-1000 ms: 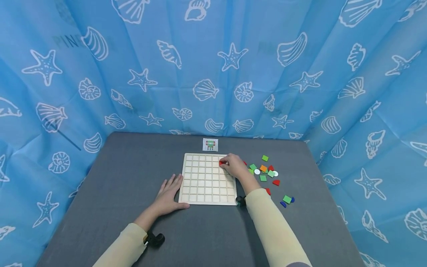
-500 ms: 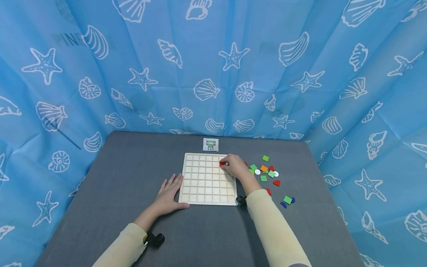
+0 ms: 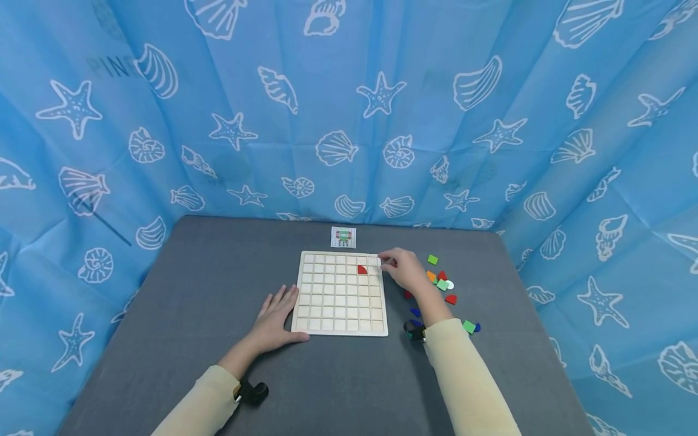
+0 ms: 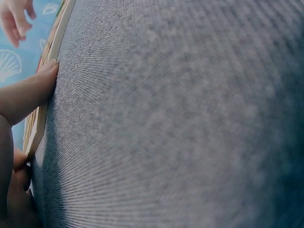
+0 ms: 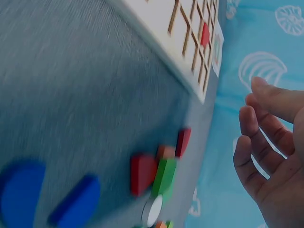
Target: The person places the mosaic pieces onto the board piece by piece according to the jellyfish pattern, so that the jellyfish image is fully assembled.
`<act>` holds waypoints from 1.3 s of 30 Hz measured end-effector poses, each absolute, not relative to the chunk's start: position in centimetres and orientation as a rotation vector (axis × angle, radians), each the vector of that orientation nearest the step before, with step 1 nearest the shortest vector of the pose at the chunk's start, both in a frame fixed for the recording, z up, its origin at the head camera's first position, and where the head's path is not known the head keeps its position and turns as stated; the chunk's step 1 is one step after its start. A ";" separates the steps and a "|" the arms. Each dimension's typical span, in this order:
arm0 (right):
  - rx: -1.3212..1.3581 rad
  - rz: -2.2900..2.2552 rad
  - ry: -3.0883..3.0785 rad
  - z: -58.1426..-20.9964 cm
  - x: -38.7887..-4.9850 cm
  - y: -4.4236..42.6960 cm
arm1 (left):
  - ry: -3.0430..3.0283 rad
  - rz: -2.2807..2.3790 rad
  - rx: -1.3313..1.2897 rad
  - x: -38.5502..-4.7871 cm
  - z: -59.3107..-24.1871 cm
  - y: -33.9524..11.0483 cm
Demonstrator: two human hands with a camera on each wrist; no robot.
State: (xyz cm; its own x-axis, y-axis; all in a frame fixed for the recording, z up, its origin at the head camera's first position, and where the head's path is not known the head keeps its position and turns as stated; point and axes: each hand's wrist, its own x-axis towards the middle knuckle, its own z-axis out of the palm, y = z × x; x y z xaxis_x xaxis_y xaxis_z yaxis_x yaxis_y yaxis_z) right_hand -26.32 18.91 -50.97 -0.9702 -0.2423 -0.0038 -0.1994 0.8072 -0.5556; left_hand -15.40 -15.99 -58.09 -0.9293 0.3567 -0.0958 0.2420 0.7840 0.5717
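Observation:
A square wooden grid board (image 3: 339, 303) lies on the grey table, with one red quarter-round piece (image 3: 362, 270) in a cell of its upper right part. My left hand (image 3: 275, 321) rests against the board's left side, fingers spread and the thumb at the near corner. In the left wrist view the thumb (image 4: 35, 90) touches the board's edge. My right hand (image 3: 402, 266) is above the board's upper right edge, and the right wrist view shows its fingers loosely bent with nothing between them. That view also shows the red piece (image 5: 204, 35) in the grid.
Loose coloured pieces lie right of the board: a green square (image 3: 432, 260), a red piece (image 3: 451, 299), a white disc (image 3: 449, 284), another green square (image 3: 469, 327) and blue half-rounds (image 5: 76, 202). A small pattern card (image 3: 343, 237) lies behind the board. A blue shell-print curtain (image 3: 338, 109) surrounds the table.
My right hand has let go of the red quarter-round piece, which stays in its cell, and has moved right toward the board's edge. The left hand has stayed in place.

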 end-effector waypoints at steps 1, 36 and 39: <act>-0.346 -0.897 2.921 -50.9 -26.2 19.4 | 2.772 0.846 0.467 -15.4 -58.1 -16.0; -0.027 -0.609 2.947 -53.6 -25.9 25.7 | 2.762 0.826 0.476 -15.5 -58.5 -16.3; -0.026 -0.563 2.951 -53.5 -26.0 25.5 | 2.760 0.824 0.473 -15.5 -58.4 -16.2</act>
